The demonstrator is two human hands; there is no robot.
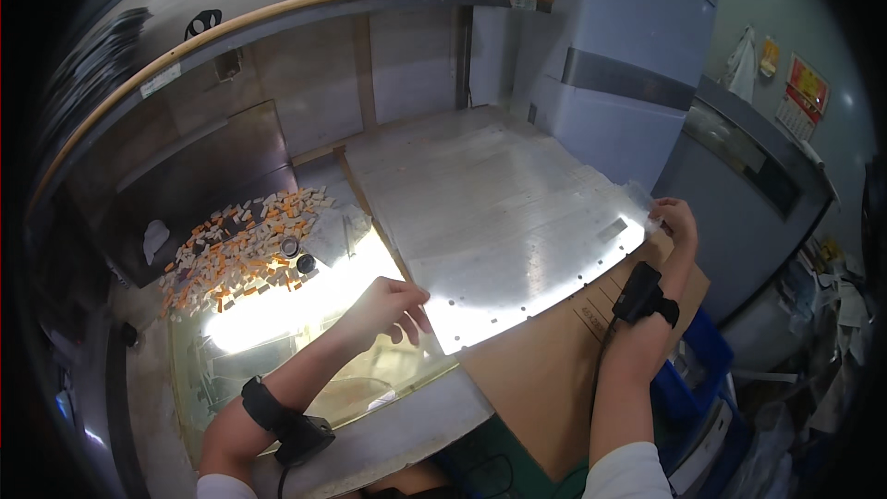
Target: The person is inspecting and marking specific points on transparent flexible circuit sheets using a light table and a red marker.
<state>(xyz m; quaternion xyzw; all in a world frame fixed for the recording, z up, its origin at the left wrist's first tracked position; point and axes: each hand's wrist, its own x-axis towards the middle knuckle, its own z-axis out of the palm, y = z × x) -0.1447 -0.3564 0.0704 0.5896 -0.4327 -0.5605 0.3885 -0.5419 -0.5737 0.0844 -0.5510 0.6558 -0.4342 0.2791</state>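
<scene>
A large, shiny translucent sheet (499, 222) lies across the worktop, with small dark dots along its near edge. My left hand (393, 310) is at its near left side, thumb and forefinger pinched together at the edge, the other fingers loosely curled. At the far right corner, my right hand (677, 220) is closed on a crumpled bit of the clear sheet. Brown cardboard (545, 370) with printed marks lies under the sheet's near edge and sticks out toward me. Both wrists carry black strapped devices.
Many small orange and white pieces (245, 249) are heaped at the left, beside two small round dark-rimmed things (306, 263). A brightly lit glass panel (323, 379) lies below them. A shelf (305, 14) runs overhead; a blue crate (707, 351) stands at the right.
</scene>
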